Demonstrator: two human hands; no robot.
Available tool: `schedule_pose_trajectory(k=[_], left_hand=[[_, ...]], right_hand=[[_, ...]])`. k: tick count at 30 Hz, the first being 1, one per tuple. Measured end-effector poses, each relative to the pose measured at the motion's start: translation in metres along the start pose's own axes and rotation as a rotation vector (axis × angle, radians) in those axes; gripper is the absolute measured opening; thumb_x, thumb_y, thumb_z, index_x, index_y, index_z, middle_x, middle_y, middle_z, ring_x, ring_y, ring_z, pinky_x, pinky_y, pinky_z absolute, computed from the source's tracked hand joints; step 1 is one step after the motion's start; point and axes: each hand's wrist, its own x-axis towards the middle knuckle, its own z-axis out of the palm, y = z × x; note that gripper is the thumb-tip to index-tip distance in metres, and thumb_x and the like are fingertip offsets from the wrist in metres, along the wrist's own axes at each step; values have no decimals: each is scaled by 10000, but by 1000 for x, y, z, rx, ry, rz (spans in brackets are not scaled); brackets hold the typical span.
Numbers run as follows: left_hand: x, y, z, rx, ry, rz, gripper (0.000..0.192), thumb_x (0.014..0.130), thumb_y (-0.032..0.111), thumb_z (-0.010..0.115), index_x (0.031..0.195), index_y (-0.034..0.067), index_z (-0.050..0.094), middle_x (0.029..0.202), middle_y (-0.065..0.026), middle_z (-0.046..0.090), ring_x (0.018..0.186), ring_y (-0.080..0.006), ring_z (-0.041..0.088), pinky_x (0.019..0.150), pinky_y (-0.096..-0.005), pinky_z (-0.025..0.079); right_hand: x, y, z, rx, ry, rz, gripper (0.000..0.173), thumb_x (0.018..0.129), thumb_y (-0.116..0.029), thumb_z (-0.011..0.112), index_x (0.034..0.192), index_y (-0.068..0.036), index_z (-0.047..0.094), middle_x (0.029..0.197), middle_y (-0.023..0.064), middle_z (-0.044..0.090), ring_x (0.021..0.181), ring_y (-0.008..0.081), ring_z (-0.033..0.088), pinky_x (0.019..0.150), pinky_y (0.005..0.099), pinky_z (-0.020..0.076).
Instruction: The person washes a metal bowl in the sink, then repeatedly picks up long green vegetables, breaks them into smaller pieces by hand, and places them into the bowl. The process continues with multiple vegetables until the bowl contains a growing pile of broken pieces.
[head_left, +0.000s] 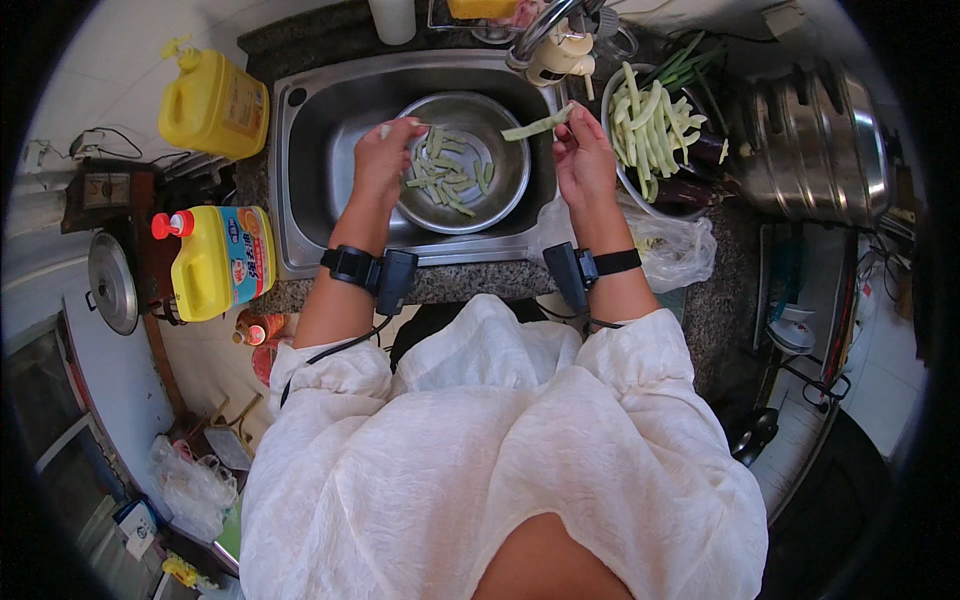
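Observation:
My right hand pinches one end of a long, flat green bean, which points left over the rim of a round stainless-steel bowl. Above the bowl's left edge is my left hand, fingers closed on a small pale bean scrap; its exact shape is partly hidden. Short pieces of green bean lie in the bowl, which stands in the steel sink. To the right of my right hand, a basin holds whole flat beans, eggplants and green stalks.
The faucet and a cream tap fitting overhang the sink's back right. Yellow jugs stand at left. A clear plastic bag lies by the basin on the granite counter. A tiered steel steamer stands far right.

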Motion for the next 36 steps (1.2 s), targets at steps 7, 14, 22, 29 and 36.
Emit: schedule_pose_trajectory(k=[7, 14, 22, 29, 36], left_hand=[[-4, 1, -4, -286, -89, -176, 133, 923, 179, 609, 1018, 93, 642, 887, 23, 653, 652, -38, 486, 547, -195, 404], [-8, -5, 18, -318, -252, -304, 138, 925, 180, 618, 1026, 89, 644, 871, 16, 643, 677, -50, 510, 582, -194, 437], [0, -15, 39, -249, -493, -336, 292, 930, 145, 579, 1200, 35, 577, 1025, -39, 664, 767, -74, 575, 682, -237, 506], [37, -55, 35, -389, -582, -516, 403, 915, 150, 502, 1293, 11, 504, 1241, -133, 599, 923, -163, 624, 930, -366, 489], [63, -91, 33, 145, -238, -559, 372, 948, 282, 499, 1291, 141, 527, 1362, -11, 549, 1251, -194, 484, 1082, -448, 262]], right_hand=[[-2, 37, 3, -209, -46, 143, 209, 919, -173, 662, 1105, -78, 648, 918, -15, 660, 758, 89, 609, 587, 204, 419], [-13, 49, 33, -581, -277, 102, 286, 878, -150, 695, 1148, -61, 664, 991, 10, 684, 847, 106, 629, 699, 231, 451], [-19, 31, 20, -728, -310, -242, 143, 852, -108, 713, 943, 2, 723, 811, 43, 701, 731, 86, 626, 654, 232, 491], [-48, -33, -47, -633, -133, -175, 159, 867, -137, 716, 979, -25, 712, 808, -3, 671, 717, 53, 580, 634, 206, 457], [-84, -88, -155, -915, 48, -231, 135, 867, -107, 710, 962, -12, 707, 829, 2, 662, 733, 68, 574, 664, 219, 457]])
